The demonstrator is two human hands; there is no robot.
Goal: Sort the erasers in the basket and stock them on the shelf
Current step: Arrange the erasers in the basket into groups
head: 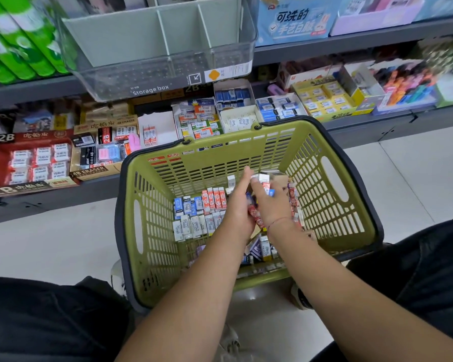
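Observation:
A green plastic basket (152, 231) stands on the floor in front of me. On its bottom lie sorted rows of erasers: blue ones (186, 205), red-and-white ones (215, 198) and white ones (194, 226). Loose mixed erasers (259, 248) lie under my forearms at the near right. Both my hands are inside the basket, close together. My left hand (239, 205) grips a bundle of red-and-white erasers (255, 218). My right hand (268, 202) pinches a small white eraser (263, 178) at its fingertips, with more erasers stacked along its right side.
The low shelf (63, 194) behind the basket carries open display boxes of erasers: red 2B boxes (29, 160) at left, white and blue packs (280, 107) in the middle, a yellow box (327, 99) at right. A clear storage box (162, 61) sits above. My knees flank the basket.

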